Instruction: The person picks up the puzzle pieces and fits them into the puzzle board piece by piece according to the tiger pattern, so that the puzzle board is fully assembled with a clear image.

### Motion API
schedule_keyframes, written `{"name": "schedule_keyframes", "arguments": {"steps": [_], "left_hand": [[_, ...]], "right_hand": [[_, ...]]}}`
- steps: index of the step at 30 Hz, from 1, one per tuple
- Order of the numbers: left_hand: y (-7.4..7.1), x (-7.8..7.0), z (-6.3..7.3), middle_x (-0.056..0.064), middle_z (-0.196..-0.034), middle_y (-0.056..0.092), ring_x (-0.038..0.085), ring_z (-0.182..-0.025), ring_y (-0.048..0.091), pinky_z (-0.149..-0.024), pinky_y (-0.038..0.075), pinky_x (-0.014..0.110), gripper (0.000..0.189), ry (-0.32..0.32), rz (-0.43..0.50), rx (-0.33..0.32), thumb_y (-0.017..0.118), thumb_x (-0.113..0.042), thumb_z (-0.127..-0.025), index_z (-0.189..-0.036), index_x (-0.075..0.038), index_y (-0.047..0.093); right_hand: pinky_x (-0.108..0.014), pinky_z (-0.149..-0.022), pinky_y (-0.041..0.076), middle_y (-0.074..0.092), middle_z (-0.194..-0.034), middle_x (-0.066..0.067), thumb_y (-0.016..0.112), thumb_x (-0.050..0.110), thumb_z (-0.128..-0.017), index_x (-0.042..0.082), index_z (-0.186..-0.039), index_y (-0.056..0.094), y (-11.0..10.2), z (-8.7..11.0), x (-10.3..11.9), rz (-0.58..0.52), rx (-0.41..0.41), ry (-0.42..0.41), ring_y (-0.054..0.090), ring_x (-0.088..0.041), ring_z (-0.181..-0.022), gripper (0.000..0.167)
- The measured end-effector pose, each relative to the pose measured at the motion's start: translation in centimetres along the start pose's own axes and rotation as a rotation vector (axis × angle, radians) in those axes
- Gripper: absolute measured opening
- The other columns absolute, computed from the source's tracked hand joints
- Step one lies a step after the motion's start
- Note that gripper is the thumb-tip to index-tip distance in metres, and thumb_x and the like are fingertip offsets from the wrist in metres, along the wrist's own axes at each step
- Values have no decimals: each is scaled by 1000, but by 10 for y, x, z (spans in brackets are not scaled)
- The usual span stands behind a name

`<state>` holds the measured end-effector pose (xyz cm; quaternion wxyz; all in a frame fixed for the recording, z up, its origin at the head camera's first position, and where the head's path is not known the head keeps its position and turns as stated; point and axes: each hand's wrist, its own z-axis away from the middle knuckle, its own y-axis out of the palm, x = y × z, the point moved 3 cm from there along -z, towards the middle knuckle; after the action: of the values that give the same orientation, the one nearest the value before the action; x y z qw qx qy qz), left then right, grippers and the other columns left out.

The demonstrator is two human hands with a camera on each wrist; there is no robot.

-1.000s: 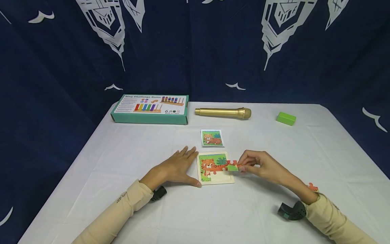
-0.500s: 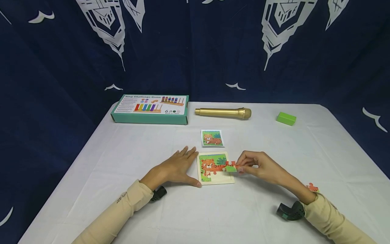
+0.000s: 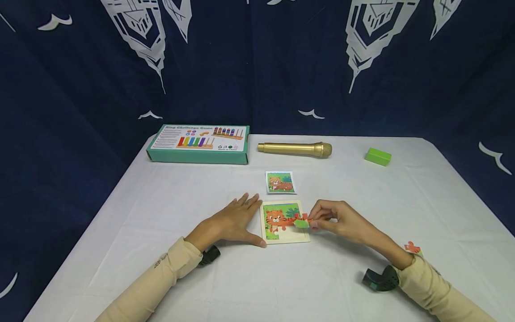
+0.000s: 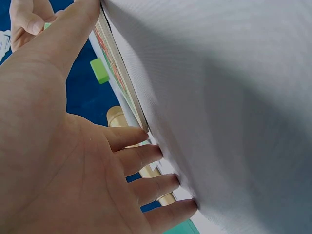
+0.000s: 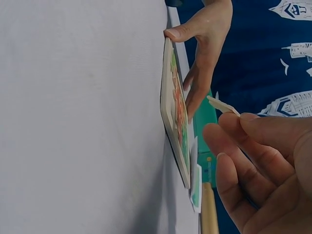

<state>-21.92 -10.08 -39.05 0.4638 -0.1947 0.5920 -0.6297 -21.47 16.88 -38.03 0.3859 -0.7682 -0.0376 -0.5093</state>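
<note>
A wooden puzzle board (image 3: 295, 237) with a tiger picture lies flat mid-table, its lower right part bare wood. My left hand (image 3: 233, 222) rests at its left edge, fingers spread and straight, thumb at the near left corner. Between thumb and forefinger, my right hand (image 3: 339, 219) pinches a jigsaw piece (image 3: 301, 223), orange on one side and green on the other. That piece hangs over the board's right side; in the right wrist view it shows edge-on, raised above the board. Behind the board lies a small tiger picture card (image 3: 280, 182).
Another jigsaw piece (image 3: 412, 247) lies by the right forearm. At the back stand a teal Ring Challenge Game box (image 3: 197, 156), a gold microphone (image 3: 293, 149) and a green block (image 3: 378, 156). A dark blue curtain (image 3: 257, 67) hangs behind the table.
My right hand has moved slightly left with the jigsaw piece, bringing it further over the board. The left hand has stayed in place.
</note>
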Motion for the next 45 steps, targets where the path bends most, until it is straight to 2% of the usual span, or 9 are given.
{"name": "schedule_keyframes", "arguments": {"steps": [4, 12, 20, 31, 39, 45], "left_hand": [[0, 0, 0, 11, -160, 13, 34, -147, 7, -116, 14, 53, 115, -2, -6, 3, 68, -71, -70, -152, -4, 22], [0, 0, 0, 12, -160, 13, 34, -147, 7, -116, 15, 53, 115, -3, -12, 4, 68, -71, -71, -152, -3, 21], [0, 1, 0, 11, -160, 14, 34, -147, 8, -116, 15, 54, 115, -4, -12, 0, 68, -71, -70, -152, -4, 22], [0, 0, 0, 12, -160, 13, 34, -147, 7, -116, 15, 53, 115, -5, -10, 7, 69, -70, -70, -152, -4, 22], [-1, 0, 0, 11, -160, 13, 34, -147, 6, -116, 14, 52, 116, -6, -2, 9, 68, -71, -70, -152, -4, 21], [-1, 1, 0, 11, -160, 12, 33, -147, 6, -117, 14, 51, 116, -9, -4, 11, 69, -70, -70, -152, -4, 21]], "right_hand": [[-25, -75, 53, 71, -89, -1, 67, 3, -87, 10, -93, 65, 3, -1, -1, -8, 15, 31, 67, -12, -82, 9], [-26, -78, 53, 70, -89, -3, 64, -3, -87, 10, -94, 65, 5, -3, -1, -13, 28, 4, 66, -13, -82, 15], [-25, -75, 54, 71, -89, -5, 67, 4, -88, 8, -93, 65, 9, -5, 0, -36, 40, 27, 68, -15, -83, 7], [-25, -74, 54, 71, -87, -7, 67, 7, -89, 8, -93, 65, 15, -8, 0, -74, 66, 21, 69, -20, -81, 5], [-25, -74, 53, 71, -88, -5, 68, 11, -89, 10, -94, 65, 18, -9, -1, -56, 71, 41, 67, -16, -82, 5], [-24, -73, 54, 71, -87, -5, 67, 8, -90, 9, -93, 65, 21, -10, -1, -61, 75, 17, 68, -15, -81, 4]]}}
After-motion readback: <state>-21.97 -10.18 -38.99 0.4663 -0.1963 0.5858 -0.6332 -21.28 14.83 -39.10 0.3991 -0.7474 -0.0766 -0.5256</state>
